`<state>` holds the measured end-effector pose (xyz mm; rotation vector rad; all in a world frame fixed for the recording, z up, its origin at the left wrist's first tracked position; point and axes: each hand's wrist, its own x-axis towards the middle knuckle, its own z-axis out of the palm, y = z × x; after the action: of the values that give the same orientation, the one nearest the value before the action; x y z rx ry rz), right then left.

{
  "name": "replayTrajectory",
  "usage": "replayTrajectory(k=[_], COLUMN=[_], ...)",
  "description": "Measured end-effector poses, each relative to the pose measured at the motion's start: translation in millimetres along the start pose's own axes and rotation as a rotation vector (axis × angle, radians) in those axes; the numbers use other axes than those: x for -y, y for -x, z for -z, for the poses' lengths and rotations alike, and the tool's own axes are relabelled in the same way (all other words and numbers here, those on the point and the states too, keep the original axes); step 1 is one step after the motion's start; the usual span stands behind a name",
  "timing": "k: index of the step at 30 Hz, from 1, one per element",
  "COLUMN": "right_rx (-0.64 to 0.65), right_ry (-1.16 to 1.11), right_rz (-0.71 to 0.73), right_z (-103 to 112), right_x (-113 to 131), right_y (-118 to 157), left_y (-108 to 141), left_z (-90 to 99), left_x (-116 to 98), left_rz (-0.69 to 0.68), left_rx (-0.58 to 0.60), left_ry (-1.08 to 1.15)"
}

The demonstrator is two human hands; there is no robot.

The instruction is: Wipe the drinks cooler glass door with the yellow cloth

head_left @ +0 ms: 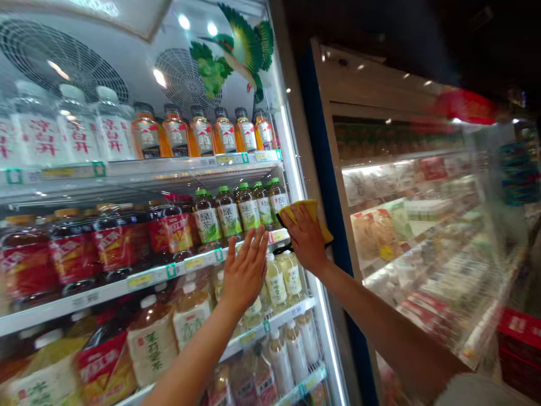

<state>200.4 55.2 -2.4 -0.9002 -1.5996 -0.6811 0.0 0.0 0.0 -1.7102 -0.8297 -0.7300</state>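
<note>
My right hand (306, 238) presses a folded yellow cloth (305, 217) against the glass door of a drinks fridge (296, 169), near the door's right edge. My left hand (245, 268) is raised with its fingers spread and holds nothing. It sits in front of the glass, a little left of the cloth, but I cannot tell whether it touches. Behind the glass, green-capped bottles of green tea (228, 213) stand close to both hands. Pale bottled drinks (276, 279) stand on the shelf below.
Higher shelves in the fridge hold orange-labelled bottles (202, 131) and clear bottles with red lettering (76, 129). A dark blue door frame (333, 225) divides it from a lit chiller of packaged food (414, 237). A red crate (519, 344) stands at lower right.
</note>
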Motion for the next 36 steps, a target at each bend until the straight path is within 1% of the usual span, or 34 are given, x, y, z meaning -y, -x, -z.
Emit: replayTrajectory(k=[3, 5, 7, 8, 10, 11, 13, 15, 16, 17, 18, 19, 20, 22, 24, 25, 26, 27, 29, 31, 32, 33, 35, 36], right_rx=[-0.018, -0.042, -0.066, -0.077, -0.096, -0.101, -0.089, -0.039, -0.021, -0.005, 0.002, 0.0, -0.009, -0.044, -0.085, -0.1, -0.105, -0.097, -0.048, 0.002, -0.011, -0.042, -0.133, -0.174], right_ry=[-0.005, -0.001, 0.007, 0.012, 0.02, 0.023, 0.025, 0.03, 0.035, 0.034, 0.032, 0.026, 0.018, 0.007, 0.011, 0.012, 0.012, 0.01, 0.0, -0.016, -0.02, -0.021, -0.015, -0.009], right_rz=[0.004, -0.025, -0.072, -0.102, -0.18, -0.22, -0.276, -0.284, -0.274, -0.248, -0.222, -0.196, -0.174, -0.157, -0.165, -0.163, -0.145, -0.104, 0.038, 0.178, 0.179, 0.149, 0.03, -0.03], right_z=[7.6, 10.7, 10.8, 9.6, 4.8, 1.7, -4.8, -9.8, -11.3, -12.0, -12.0, -11.4, -10.4, -8.1, -6.4, -6.0, -5.7, -5.4, -4.3, -3.0, -2.7, -3.0, -6.1, -8.9], right_x=[-16.7, -26.0, -32.1, -33.4, -32.3, -30.2, -24.5, -20.5, -20.3, -21.7, -24.4, -27.8, -31.0, -34.1, -29.7, -25.3, -20.6, -16.6, -14.6, -22.3, -28.4, -34.4, -40.5, -38.9], right_y=[-32.9, -48.0, -52.1, -48.4, -27.5, -10.7, 31.3, 72.8, 88.3, 97.7, 100.1, 95.1, 83.6, 48.8, 15.4, 5.2, 1.1, 3.0, 20.0, 40.1, 46.0, 47.6, 39.0, 31.7], left_y=[-3.5, -4.5, -4.0, -3.0, 0.4, 3.0, 9.8, 18.2, 22.6, 26.8, 30.5, 33.4, 35.4, 36.6, 35.3, 34.6, 34.1, 34.3, 36.8, 41.3, 43.6, 45.4, 46.8, 46.4], left_z=[0.3, -0.9, -3.2, -4.5, -6.7, -7.4, -7.4, -5.8, -4.6, -3.3, -1.9, -0.7, 0.4, 1.6, 1.9, 1.8, 1.7, 1.6, 2.3, 4.1, 5.5, 7.0, 10.0, 11.2], left_x=[-2.3, -4.0, -6.4, -8.0, -12.6, -15.4, -21.8, -27.5, -29.6, -31.0, -31.6, -31.5, -30.9, -29.0, -27.6, -27.5, -27.7, -28.0, -27.8, -25.2, -22.8, -19.9, -13.5, -10.8], left_rz=[0.004, 0.011, 0.02, 0.025, 0.035, 0.041, 0.062, 0.084, 0.088, 0.086, 0.081, 0.077, 0.076, 0.087, 0.102, 0.108, 0.11, 0.11, 0.109, 0.108, 0.107, 0.107, 0.113, 0.12], left_rx=[-0.022, -0.033, -0.042, -0.045, -0.043, -0.038, -0.024, -0.013, -0.009, -0.006, -0.004, -0.001, 0.001, 0.006, 0.008, 0.006, 0.003, 0.0, 0.0, 0.009, 0.014, 0.016, 0.011, 0.005], left_ry=[0.0, 0.004, 0.013, 0.02, 0.038, 0.047, 0.059, 0.062, 0.063, 0.064, 0.065, 0.068, 0.069, 0.066, 0.062, 0.061, 0.062, 0.063, 0.059, 0.043, 0.035, 0.027, 0.015, 0.009])
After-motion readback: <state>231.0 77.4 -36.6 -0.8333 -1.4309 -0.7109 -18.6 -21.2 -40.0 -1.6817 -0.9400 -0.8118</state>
